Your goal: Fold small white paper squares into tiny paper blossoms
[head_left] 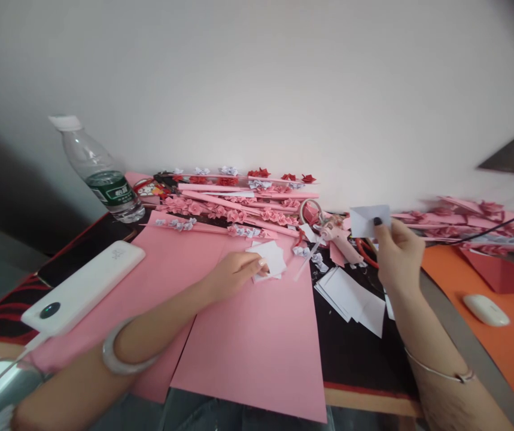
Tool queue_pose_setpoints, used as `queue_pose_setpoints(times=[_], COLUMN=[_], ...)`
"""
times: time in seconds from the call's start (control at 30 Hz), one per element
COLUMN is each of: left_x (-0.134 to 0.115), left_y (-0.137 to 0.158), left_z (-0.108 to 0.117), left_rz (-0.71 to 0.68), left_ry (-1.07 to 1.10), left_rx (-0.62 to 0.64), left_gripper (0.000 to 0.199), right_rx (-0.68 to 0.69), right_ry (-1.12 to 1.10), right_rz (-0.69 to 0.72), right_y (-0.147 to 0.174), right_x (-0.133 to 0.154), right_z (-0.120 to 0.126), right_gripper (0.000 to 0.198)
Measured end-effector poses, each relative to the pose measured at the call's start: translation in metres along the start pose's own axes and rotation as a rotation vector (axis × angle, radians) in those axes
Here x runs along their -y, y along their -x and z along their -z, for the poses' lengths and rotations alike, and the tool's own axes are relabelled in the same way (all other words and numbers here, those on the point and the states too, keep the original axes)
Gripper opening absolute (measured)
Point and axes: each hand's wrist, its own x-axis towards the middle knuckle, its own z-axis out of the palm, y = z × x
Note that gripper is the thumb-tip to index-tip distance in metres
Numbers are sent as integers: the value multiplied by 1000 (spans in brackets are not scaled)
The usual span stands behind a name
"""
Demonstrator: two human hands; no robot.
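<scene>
My right hand (398, 251) is raised above the desk, its thumb and fingers closed on a small sheet of white paper (359, 220). Lower and to the left, my left hand (236, 272) pinches the edge of several small white paper squares (273, 257) over the pink paper sheets (248, 347). Some of its fingertips are hidden. A pink hot glue gun (343, 242) lies between the hands, close to my right one. In front of it, a fanned stack of white paper pieces (350, 299) rests on the black desk mat (355, 356).
Long pink paper stems with paper flowers (234, 212) line the wall, with more pink flowers (476, 218) at right. A water bottle (108, 185) and a white power bank (84, 287) stand left. A white earbud case (485, 309) lies on orange paper (458, 287).
</scene>
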Motion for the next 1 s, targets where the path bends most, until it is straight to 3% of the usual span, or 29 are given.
queue_pose_setpoints(times=[0.2, 0.33, 0.5, 0.73, 0.8, 0.9, 1.0], left_x=[-8, -15, -17, -11, -13, -16, -18], left_y=[4, 9, 12, 9, 9, 10, 11], left_z=[0, -5, -16, -20, -19, -17, -17], left_rz=[-113, -168, -12, 12, 22, 26, 61], left_ry=[28, -20, 225, 437, 443, 308, 246], left_rx=[-63, -26, -57, -78, -75, 7, 15], left_gripper=[23, 14, 17, 29, 30, 14, 24], right_rx=[454, 682, 694, 695, 691, 752, 672], right_ry=[-197, -243, -231, -217, -231, -236, -105], right_rz=[-206, -236, -172, -150, -174, -183, -52], right_y=[51, 79, 87, 91, 92, 94, 94], right_x=[31, 51, 60, 54, 54, 54, 54], right_z=[-39, -52, -52, -54, -54, -54, -54], right_gripper=[24, 31, 34, 20, 21, 27, 14])
